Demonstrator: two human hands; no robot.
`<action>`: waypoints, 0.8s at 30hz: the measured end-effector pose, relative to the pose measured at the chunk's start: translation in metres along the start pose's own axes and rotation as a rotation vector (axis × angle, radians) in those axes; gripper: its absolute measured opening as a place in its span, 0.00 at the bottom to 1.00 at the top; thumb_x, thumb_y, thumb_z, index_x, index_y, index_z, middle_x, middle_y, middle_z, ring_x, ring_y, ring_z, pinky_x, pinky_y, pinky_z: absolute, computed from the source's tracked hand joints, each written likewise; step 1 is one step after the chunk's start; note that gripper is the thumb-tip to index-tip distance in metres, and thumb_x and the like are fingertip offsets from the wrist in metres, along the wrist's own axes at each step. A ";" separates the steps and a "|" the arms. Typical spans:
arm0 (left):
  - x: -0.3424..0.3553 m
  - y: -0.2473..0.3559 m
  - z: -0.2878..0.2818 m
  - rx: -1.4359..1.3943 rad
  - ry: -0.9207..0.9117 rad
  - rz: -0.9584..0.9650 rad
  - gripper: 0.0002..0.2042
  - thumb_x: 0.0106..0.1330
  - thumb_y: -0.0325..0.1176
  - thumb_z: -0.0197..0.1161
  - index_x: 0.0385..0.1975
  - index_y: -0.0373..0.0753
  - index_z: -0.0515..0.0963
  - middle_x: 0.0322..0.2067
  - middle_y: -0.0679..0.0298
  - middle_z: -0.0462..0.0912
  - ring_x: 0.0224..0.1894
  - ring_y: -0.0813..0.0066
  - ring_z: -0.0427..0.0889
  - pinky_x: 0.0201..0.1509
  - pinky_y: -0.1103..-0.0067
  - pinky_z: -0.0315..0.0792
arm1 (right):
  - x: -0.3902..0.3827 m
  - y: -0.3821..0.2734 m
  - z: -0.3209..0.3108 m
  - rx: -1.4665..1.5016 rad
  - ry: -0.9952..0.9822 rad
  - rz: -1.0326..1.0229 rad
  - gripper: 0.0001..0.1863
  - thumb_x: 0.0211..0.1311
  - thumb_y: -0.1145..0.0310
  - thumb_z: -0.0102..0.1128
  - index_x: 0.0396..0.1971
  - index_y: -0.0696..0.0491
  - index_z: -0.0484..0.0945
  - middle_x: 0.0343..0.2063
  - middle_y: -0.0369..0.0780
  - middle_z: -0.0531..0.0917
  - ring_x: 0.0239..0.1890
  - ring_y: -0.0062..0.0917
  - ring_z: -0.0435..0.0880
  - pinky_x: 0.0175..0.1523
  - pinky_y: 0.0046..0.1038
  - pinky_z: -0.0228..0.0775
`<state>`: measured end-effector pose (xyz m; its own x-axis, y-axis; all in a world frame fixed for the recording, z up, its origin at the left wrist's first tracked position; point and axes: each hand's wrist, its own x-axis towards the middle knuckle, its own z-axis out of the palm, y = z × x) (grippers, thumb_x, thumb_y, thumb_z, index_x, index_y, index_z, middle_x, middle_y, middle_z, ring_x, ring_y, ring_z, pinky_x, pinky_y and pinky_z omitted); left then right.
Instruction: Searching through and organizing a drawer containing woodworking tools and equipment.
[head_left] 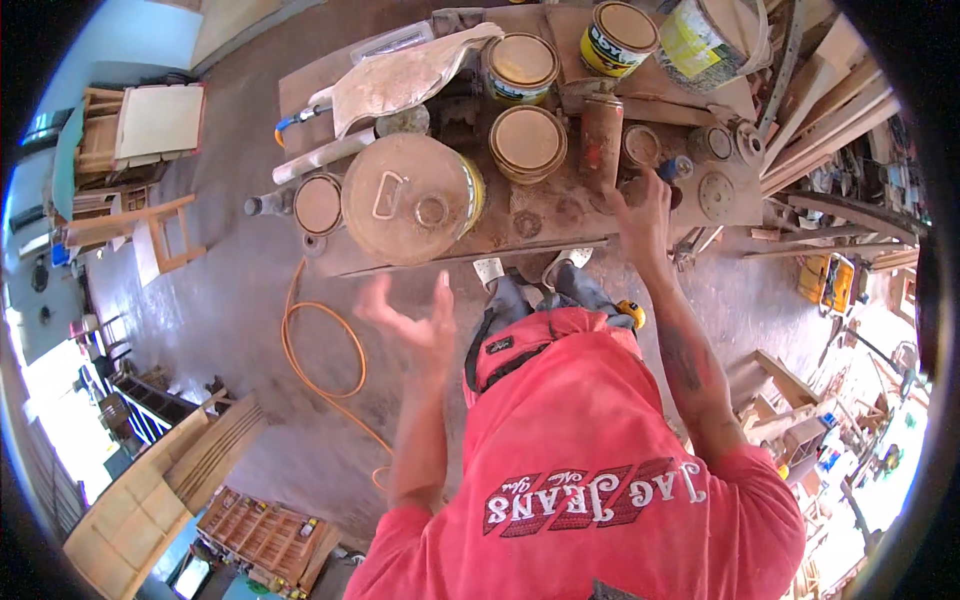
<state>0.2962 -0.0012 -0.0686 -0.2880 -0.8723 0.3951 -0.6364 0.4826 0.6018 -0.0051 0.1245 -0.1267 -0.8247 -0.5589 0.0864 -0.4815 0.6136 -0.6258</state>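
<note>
My left hand (415, 318) is raised in front of the table's near edge, smeared by motion, its fingers apart with nothing in them. Close beyond it stands a large dusty pail (405, 200) with a handle on its lid. My right hand (645, 215) reaches over the table's near side, thumb and fingers spread around a small dark thing I cannot make out. Whether they touch it is unclear. Just beyond those fingers are a tall red-brown canister (601, 140), an open round tin (641, 146) and a small blue-ended cylinder (678, 168).
Dusty paint cans (527, 138) and a bucket (708, 40) crowd the dusty worktable (570, 228). A crumpled sheet (405, 75) lies at the far left. An orange hose (325, 308) loops on the floor. Timber lengths (830, 120) lean at the right.
</note>
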 end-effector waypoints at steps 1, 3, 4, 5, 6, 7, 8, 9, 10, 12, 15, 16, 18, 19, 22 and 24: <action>0.028 0.021 -0.009 0.050 -0.012 0.104 0.45 0.50 0.46 0.79 0.63 0.33 0.59 0.57 0.41 0.63 0.58 0.44 0.64 0.62 0.55 0.61 | 0.011 -0.010 0.001 0.079 -0.058 0.088 0.45 0.53 0.53 0.72 0.63 0.62 0.59 0.56 0.57 0.71 0.63 0.49 0.65 0.67 0.43 0.57; 0.084 0.056 -0.008 0.144 -0.129 0.188 0.56 0.44 0.54 0.80 0.69 0.37 0.52 0.64 0.37 0.54 0.66 0.36 0.55 0.67 0.49 0.54 | 0.038 -0.006 0.010 -0.047 -0.031 0.061 0.45 0.54 0.53 0.72 0.63 0.62 0.58 0.56 0.57 0.71 0.61 0.50 0.67 0.66 0.44 0.60; 0.104 0.064 -0.002 0.193 -0.231 0.169 0.61 0.41 0.58 0.79 0.72 0.39 0.49 0.67 0.36 0.50 0.68 0.32 0.51 0.69 0.47 0.50 | 0.049 -0.008 0.014 -0.162 -0.008 0.034 0.45 0.54 0.53 0.72 0.63 0.62 0.57 0.56 0.56 0.71 0.60 0.51 0.69 0.64 0.44 0.63; 0.117 0.057 0.001 0.207 -0.218 0.166 0.61 0.41 0.58 0.79 0.72 0.39 0.49 0.67 0.36 0.50 0.68 0.32 0.51 0.69 0.47 0.50 | 0.055 -0.018 0.017 -0.148 -0.012 0.022 0.45 0.54 0.53 0.72 0.63 0.62 0.57 0.56 0.56 0.71 0.60 0.51 0.69 0.64 0.44 0.63; 0.130 0.049 0.008 0.332 -0.423 0.131 0.63 0.38 0.62 0.78 0.73 0.42 0.47 0.69 0.37 0.47 0.69 0.31 0.48 0.70 0.47 0.49 | 0.062 -0.027 0.013 -0.180 -0.102 0.057 0.46 0.53 0.54 0.72 0.63 0.62 0.56 0.55 0.57 0.72 0.58 0.52 0.72 0.61 0.45 0.66; 0.141 0.044 0.014 0.458 -0.625 0.094 0.66 0.35 0.66 0.77 0.74 0.45 0.45 0.70 0.38 0.44 0.70 0.30 0.46 0.71 0.47 0.47 | 0.069 -0.033 0.011 -0.210 -0.191 0.092 0.47 0.53 0.55 0.73 0.64 0.61 0.55 0.54 0.57 0.72 0.56 0.54 0.74 0.58 0.46 0.70; 0.147 0.037 0.019 0.443 -0.725 0.002 0.68 0.33 0.66 0.77 0.75 0.47 0.43 0.71 0.41 0.43 0.70 0.28 0.45 0.71 0.45 0.46 | 0.072 -0.034 0.015 -0.202 -0.185 0.088 0.47 0.53 0.55 0.73 0.64 0.61 0.55 0.54 0.57 0.72 0.56 0.54 0.74 0.58 0.46 0.70; 0.150 0.037 0.018 0.441 -0.732 0.019 0.68 0.33 0.66 0.77 0.75 0.47 0.43 0.71 0.41 0.43 0.70 0.28 0.45 0.71 0.45 0.46 | 0.072 -0.030 0.016 -0.183 -0.173 -0.008 0.47 0.52 0.56 0.73 0.64 0.59 0.53 0.53 0.58 0.72 0.54 0.54 0.76 0.56 0.46 0.73; 0.151 0.037 0.014 0.356 -0.751 0.019 0.68 0.32 0.64 0.79 0.75 0.47 0.43 0.71 0.41 0.43 0.70 0.28 0.45 0.71 0.44 0.46 | 0.074 -0.026 0.017 -0.162 -0.161 -0.103 0.48 0.52 0.57 0.73 0.65 0.58 0.52 0.52 0.59 0.72 0.52 0.55 0.77 0.53 0.46 0.75; 0.138 0.045 0.004 0.276 -0.790 0.033 0.68 0.32 0.61 0.80 0.75 0.47 0.44 0.71 0.41 0.44 0.70 0.28 0.45 0.70 0.43 0.46 | 0.079 -0.027 0.025 -0.125 -0.161 -0.033 0.49 0.50 0.58 0.74 0.66 0.56 0.52 0.54 0.59 0.71 0.54 0.54 0.75 0.54 0.46 0.74; 0.100 0.068 -0.017 0.395 -0.789 0.145 0.65 0.34 0.52 0.82 0.74 0.46 0.46 0.70 0.39 0.41 0.70 0.29 0.44 0.70 0.44 0.47 | 0.079 -0.040 0.024 -0.091 -0.189 0.092 0.50 0.50 0.61 0.74 0.68 0.53 0.50 0.56 0.59 0.69 0.56 0.55 0.74 0.56 0.47 0.72; 0.088 0.072 -0.022 0.400 -0.791 0.163 0.65 0.34 0.52 0.82 0.74 0.46 0.46 0.70 0.39 0.41 0.70 0.29 0.44 0.70 0.44 0.47 | 0.077 -0.040 0.023 -0.077 -0.193 0.083 0.50 0.50 0.62 0.74 0.68 0.53 0.49 0.55 0.59 0.68 0.55 0.56 0.73 0.56 0.47 0.72; 0.061 0.067 -0.030 0.397 -0.695 0.233 0.64 0.36 0.50 0.82 0.73 0.43 0.45 0.69 0.37 0.38 0.70 0.29 0.40 0.71 0.44 0.45 | 0.074 -0.040 0.026 -0.049 -0.183 0.066 0.51 0.50 0.63 0.73 0.69 0.53 0.47 0.55 0.61 0.68 0.55 0.57 0.74 0.57 0.47 0.72; 0.053 0.063 -0.036 0.404 -0.696 0.236 0.64 0.36 0.50 0.82 0.73 0.43 0.45 0.69 0.37 0.38 0.70 0.29 0.40 0.71 0.44 0.45 | 0.073 -0.040 0.026 -0.042 -0.184 0.069 0.51 0.50 0.63 0.73 0.69 0.53 0.47 0.55 0.61 0.68 0.55 0.57 0.74 0.57 0.47 0.72; 0.034 0.050 -0.049 0.344 -0.585 0.091 0.65 0.37 0.48 0.81 0.73 0.37 0.41 0.69 0.34 0.34 0.72 0.30 0.35 0.71 0.43 0.42 | 0.073 -0.045 0.024 0.028 -0.212 0.118 0.51 0.50 0.63 0.73 0.68 0.56 0.48 0.55 0.61 0.67 0.55 0.58 0.73 0.56 0.47 0.72; 0.025 0.042 -0.054 0.313 -0.549 0.031 0.66 0.37 0.48 0.81 0.73 0.36 0.38 0.69 0.34 0.33 0.72 0.31 0.35 0.72 0.45 0.43 | 0.072 -0.047 0.021 -0.019 -0.285 0.149 0.50 0.50 0.63 0.73 0.68 0.58 0.50 0.57 0.61 0.66 0.54 0.58 0.74 0.57 0.47 0.71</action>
<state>0.3011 0.0017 0.0040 -0.5818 -0.8115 -0.0546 -0.7773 0.5349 0.3311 -0.0354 0.0433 -0.1073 -0.7715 -0.5941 -0.2278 -0.3691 0.7095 -0.6004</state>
